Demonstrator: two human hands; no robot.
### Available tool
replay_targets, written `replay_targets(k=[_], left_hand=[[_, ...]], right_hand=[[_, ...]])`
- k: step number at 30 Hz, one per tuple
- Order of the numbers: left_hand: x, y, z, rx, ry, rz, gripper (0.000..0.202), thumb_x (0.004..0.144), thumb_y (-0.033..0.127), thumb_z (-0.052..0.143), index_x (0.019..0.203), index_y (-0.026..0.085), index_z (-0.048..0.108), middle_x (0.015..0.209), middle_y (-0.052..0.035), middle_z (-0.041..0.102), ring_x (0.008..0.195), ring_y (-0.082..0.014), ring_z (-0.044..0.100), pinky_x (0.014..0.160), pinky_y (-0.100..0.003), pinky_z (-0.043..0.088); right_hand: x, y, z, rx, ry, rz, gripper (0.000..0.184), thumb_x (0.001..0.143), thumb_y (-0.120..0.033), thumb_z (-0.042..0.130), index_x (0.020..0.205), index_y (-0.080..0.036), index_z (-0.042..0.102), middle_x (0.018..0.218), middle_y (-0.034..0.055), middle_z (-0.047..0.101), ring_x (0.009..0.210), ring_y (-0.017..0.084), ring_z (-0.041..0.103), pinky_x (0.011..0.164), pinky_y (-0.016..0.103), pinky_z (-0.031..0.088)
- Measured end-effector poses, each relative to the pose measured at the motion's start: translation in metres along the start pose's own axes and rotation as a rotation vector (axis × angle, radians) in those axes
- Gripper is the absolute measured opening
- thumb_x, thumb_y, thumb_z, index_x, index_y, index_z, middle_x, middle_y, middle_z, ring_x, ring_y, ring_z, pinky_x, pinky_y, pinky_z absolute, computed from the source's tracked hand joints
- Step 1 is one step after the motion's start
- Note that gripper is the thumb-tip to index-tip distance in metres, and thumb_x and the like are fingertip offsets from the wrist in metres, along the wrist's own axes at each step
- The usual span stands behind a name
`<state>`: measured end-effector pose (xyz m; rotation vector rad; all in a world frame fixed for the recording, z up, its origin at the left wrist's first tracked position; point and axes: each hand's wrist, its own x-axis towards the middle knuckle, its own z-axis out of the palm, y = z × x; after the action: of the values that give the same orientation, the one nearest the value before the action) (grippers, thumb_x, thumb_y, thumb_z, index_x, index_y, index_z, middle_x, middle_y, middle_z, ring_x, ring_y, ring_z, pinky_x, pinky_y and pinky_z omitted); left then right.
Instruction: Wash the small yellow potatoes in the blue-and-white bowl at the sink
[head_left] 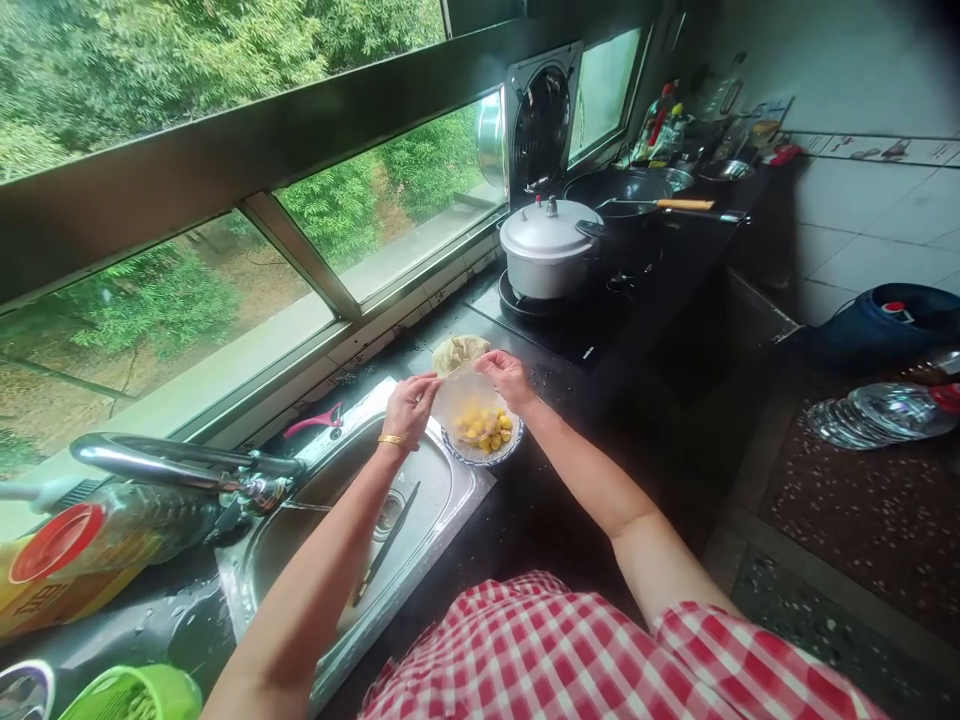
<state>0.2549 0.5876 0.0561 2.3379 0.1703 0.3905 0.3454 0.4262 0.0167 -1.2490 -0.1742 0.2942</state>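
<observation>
My left hand (409,410), with a gold bracelet on its wrist, pinches one edge of a thin translucent plastic film (454,392). Opposite it, my right hand (507,378) pinches the other edge between thumb and fingers. The film is stretched over a blue-rimmed white bowl (480,461) beside the sink, and whether it touches the bowl I cannot tell. Yellow chunks of food (495,432) fill the bowl, partly veiled by the film. Just behind my hands lies a pale, crumpled-looking bundle (456,352), its kind unclear.
To the left is a steel sink (442,500) with a knife (386,545) in it, under a faucet (172,470). A pink peeler (313,422) lies by the window. A pressure cooker (551,250) stands on the stove, and a wok (622,195) sits beyond it. A green basket (169,690) is at lower left.
</observation>
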Motion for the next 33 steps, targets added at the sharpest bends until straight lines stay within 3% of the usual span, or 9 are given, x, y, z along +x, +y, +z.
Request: replay_targets(k=[7,10,12,16,20,23,26,31,33], left_hand=[[0.014,0.019,-0.018,-0.131,0.171,-0.059,0.028,0.083,0.037,0.052,0.083,0.015,0.069,0.083,-0.0044,0.07,0.077,-0.015,0.06,0.075,-0.024,0.044],[0.025,0.002,-0.023,-0.29,0.338,-0.095,0.023,0.08,0.033,0.054,0.077,0.014,0.067,0.077,-0.0029,0.068,0.073,-0.0121,0.059,0.073,-0.023,0.045],[0.032,-0.018,-0.027,-0.409,0.483,-0.259,0.019,0.079,0.029,0.054,0.076,0.013,0.064,0.072,-0.0012,0.065,0.06,-0.009,0.055,0.063,-0.021,0.044],[0.044,-0.063,-0.038,-0.714,0.734,-0.774,0.013,0.082,0.021,0.045,0.084,0.014,0.057,0.069,0.0027,0.057,0.046,-0.0061,0.048,0.048,-0.02,0.039],[0.042,-0.109,-0.043,-0.915,0.886,-0.996,0.02,0.088,0.019,0.039,0.104,0.015,0.051,0.086,0.0002,0.057,0.061,-0.0069,0.056,0.058,-0.021,0.046],[0.025,-0.136,-0.039,-0.916,0.929,-1.075,0.03,0.092,0.029,0.041,0.116,0.014,0.047,0.104,-0.0068,0.057,0.077,-0.0114,0.058,0.066,-0.027,0.05],[-0.002,-0.156,-0.03,-0.952,0.903,-1.106,0.038,0.092,0.038,0.04,0.122,0.015,0.046,0.116,-0.0105,0.055,0.093,-0.0167,0.058,0.076,-0.034,0.051],[-0.056,-0.179,-0.015,-0.995,0.767,-1.224,0.038,0.091,0.026,0.037,0.128,0.031,0.036,0.127,-0.0079,0.047,0.109,-0.018,0.056,0.081,-0.033,0.051],[-0.082,-0.185,-0.012,-1.003,0.698,-1.253,0.033,0.089,0.027,0.037,0.121,0.028,0.043,0.12,-0.0106,0.052,0.102,-0.0186,0.059,0.078,-0.033,0.052]], right_hand=[[0.01,-0.016,0.008,-0.017,-0.12,-0.089,0.025,0.071,-0.044,0.067,0.078,-0.02,0.062,0.079,0.0004,0.067,0.079,0.014,0.06,0.087,0.033,0.047],[0.013,-0.003,-0.012,-0.152,-0.146,-0.101,0.036,0.074,-0.047,0.063,0.095,-0.018,0.063,0.095,0.0047,0.068,0.092,0.017,0.06,0.092,0.033,0.045],[0.007,0.017,-0.038,-0.384,-0.004,-0.061,0.035,0.076,-0.042,0.061,0.102,-0.017,0.063,0.102,0.0074,0.067,0.097,0.019,0.06,0.093,0.034,0.044],[-0.032,0.062,-0.088,-0.782,0.249,0.258,0.039,0.074,-0.025,0.061,0.112,-0.016,0.059,0.112,0.0118,0.062,0.096,0.02,0.061,0.093,0.037,0.045],[-0.072,0.088,-0.097,-0.574,0.201,0.629,0.033,0.082,-0.031,0.053,0.111,-0.015,0.056,0.101,0.0116,0.065,0.075,0.016,0.065,0.073,0.033,0.054],[-0.082,0.093,-0.083,-0.39,0.111,0.74,0.03,0.087,-0.039,0.047,0.1,-0.014,0.057,0.082,0.0087,0.067,0.056,0.013,0.062,0.055,0.029,0.054],[-0.081,0.095,-0.07,-0.285,0.106,0.799,0.028,0.083,-0.035,0.054,0.102,-0.014,0.056,0.078,0.0067,0.067,0.052,0.012,0.06,0.049,0.027,0.052],[-0.083,0.1,-0.064,-0.397,0.124,0.731,0.034,0.076,-0.027,0.06,0.106,-0.012,0.058,0.086,0.0106,0.069,0.058,0.017,0.063,0.05,0.03,0.054],[-0.087,0.101,-0.06,-0.47,0.081,0.649,0.039,0.074,-0.028,0.059,0.11,-0.014,0.057,0.096,0.0114,0.068,0.066,0.019,0.065,0.054,0.032,0.055]])
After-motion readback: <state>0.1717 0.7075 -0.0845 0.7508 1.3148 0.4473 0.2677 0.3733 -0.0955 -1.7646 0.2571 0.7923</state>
